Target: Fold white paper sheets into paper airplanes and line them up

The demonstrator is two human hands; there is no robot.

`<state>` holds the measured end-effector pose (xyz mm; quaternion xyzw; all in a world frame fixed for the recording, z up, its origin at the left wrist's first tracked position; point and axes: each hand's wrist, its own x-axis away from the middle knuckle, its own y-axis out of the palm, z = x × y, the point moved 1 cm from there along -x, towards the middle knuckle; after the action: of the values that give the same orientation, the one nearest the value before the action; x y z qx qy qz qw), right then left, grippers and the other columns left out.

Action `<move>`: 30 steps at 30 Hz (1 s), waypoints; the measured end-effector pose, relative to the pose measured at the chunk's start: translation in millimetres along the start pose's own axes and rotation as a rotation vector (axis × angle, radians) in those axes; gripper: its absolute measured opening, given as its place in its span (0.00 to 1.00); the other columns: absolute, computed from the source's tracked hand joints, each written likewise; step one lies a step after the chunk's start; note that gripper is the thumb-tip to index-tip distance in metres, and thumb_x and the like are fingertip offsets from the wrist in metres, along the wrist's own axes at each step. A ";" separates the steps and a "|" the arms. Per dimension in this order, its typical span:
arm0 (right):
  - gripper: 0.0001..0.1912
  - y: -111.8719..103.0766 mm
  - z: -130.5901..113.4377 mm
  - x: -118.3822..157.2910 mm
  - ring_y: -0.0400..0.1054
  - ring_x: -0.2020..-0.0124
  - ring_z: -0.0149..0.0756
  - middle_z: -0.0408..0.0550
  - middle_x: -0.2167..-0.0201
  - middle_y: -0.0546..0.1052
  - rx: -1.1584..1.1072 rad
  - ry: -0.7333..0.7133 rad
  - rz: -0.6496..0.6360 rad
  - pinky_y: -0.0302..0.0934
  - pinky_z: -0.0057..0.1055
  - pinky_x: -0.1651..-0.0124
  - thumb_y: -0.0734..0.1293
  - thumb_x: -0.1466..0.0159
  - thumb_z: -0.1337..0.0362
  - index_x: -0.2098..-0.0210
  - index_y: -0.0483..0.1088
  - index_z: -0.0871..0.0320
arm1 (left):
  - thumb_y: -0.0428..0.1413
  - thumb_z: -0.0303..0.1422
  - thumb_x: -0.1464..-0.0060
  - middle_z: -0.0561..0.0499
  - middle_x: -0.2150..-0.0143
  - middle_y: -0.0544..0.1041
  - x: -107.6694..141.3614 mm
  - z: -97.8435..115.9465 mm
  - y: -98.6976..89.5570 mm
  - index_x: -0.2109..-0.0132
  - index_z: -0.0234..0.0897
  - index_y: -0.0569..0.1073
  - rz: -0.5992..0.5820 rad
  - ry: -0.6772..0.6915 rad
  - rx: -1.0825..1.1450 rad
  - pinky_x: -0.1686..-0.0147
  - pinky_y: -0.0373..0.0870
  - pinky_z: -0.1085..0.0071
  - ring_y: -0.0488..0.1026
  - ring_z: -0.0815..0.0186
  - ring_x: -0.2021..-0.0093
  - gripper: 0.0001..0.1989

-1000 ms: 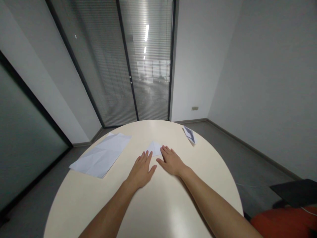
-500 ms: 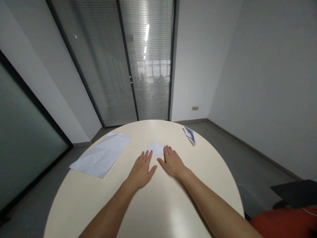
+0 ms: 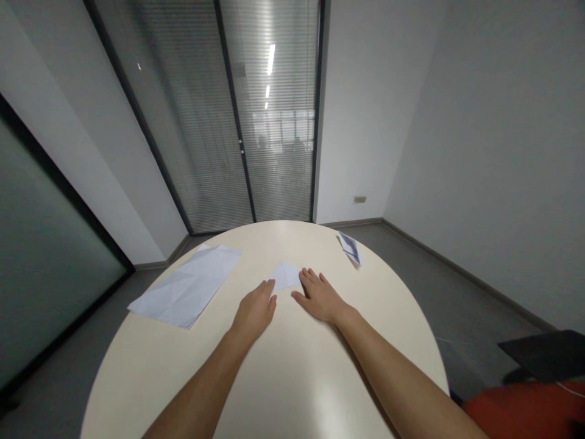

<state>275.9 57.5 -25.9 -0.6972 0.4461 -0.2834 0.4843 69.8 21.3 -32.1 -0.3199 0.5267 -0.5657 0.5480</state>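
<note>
A small folded sheet of white paper (image 3: pixel 286 276) with a crease down its middle lies flat on the round table (image 3: pixel 292 378). At its left corner is my left hand (image 3: pixel 256 309), turned partly on its side. Its fingers are drawn together and the thumb is close by, closed on the paper's edge; the fingertips partly hide that corner. My right hand (image 3: pixel 320 297) rests flat over the right corner with its fingers stretched out and the thumb apart, holding nothing.
Larger creased white sheets (image 3: pixel 192 285) lie at the table's left edge. A folded printed paper (image 3: pixel 350 249) sits near the far right edge. Beyond the table's right side are a red chair seat (image 3: pixel 525 411) and a dark flat object (image 3: pixel 546 355).
My left hand has drawn slightly left, and its spread fingers have come together at the paper's left corner. The right hand has stayed nearly in place.
</note>
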 end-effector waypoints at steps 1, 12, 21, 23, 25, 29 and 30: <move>0.38 0.5 1.0 -0.5 0.39 0.24 0.53 0.66 0.26 0.50 -0.004 -0.007 0.001 0.36 0.52 0.27 0.57 0.28 0.47 0.28 0.53 0.68 | 0.47 0.29 0.33 0.43 0.34 0.72 -0.5 -1.0 -0.2 0.34 0.36 0.68 -0.001 -0.005 0.004 0.35 0.65 0.64 0.68 0.60 0.33 0.22; 0.43 4.3 1.4 -2.4 0.39 0.24 0.56 0.70 0.26 0.48 -0.010 -0.074 -0.010 0.38 0.51 0.27 0.57 0.29 0.43 0.28 0.52 0.72 | 0.47 0.27 0.32 0.48 0.34 0.72 -3.1 -8.6 3.6 0.40 0.39 0.75 0.008 0.041 -0.017 0.35 0.66 0.64 0.69 0.62 0.34 0.19; 0.42 4.4 1.9 -2.4 0.42 0.25 0.58 0.69 0.27 0.52 -0.005 -0.139 -0.003 0.41 0.51 0.27 0.57 0.29 0.43 0.29 0.54 0.71 | 0.49 0.26 0.32 0.50 0.36 0.74 -6.2 -13.9 1.0 0.42 0.42 0.78 0.011 0.028 0.002 0.37 0.69 0.63 0.73 0.61 0.37 0.18; 0.40 5.1 1.6 -2.9 0.43 0.25 0.58 0.68 0.27 0.53 -0.011 -0.171 0.002 0.42 0.51 0.27 0.57 0.29 0.44 0.29 0.55 0.69 | 0.50 0.26 0.32 0.50 0.36 0.74 -6.7 -14.0 1.8 0.43 0.42 0.78 0.011 0.025 0.001 0.37 0.69 0.63 0.73 0.61 0.37 0.18; 0.39 6.2 1.3 -3.5 0.44 0.26 0.58 0.67 0.27 0.54 -0.013 -0.187 0.007 0.42 0.51 0.27 0.58 0.29 0.45 0.29 0.56 0.68 | 0.51 0.25 0.33 0.50 0.37 0.74 -7.0 -14.0 2.0 0.43 0.41 0.78 0.008 0.022 0.000 0.37 0.68 0.64 0.74 0.61 0.38 0.18; 0.37 9.0 1.6 -4.8 0.43 0.25 0.59 0.66 0.27 0.53 0.004 -0.173 0.020 0.43 0.52 0.27 0.58 0.28 0.48 0.29 0.56 0.68 | 0.51 0.25 0.33 0.50 0.37 0.75 -6.8 -13.7 0.7 0.43 0.43 0.79 0.011 0.015 0.005 0.37 0.68 0.65 0.74 0.62 0.38 0.17; 0.37 9.6 1.7 -5.0 0.44 0.25 0.58 0.67 0.27 0.54 0.006 -0.169 0.027 0.43 0.51 0.27 0.58 0.28 0.49 0.29 0.56 0.69 | 0.51 0.25 0.33 0.50 0.37 0.75 -6.6 -13.5 0.4 0.43 0.43 0.79 0.012 0.015 0.004 0.37 0.68 0.65 0.74 0.62 0.38 0.17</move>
<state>271.7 61.4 -35.2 -0.7111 0.4121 -0.2184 0.5261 58.5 31.1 -34.4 -0.3115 0.5313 -0.5659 0.5481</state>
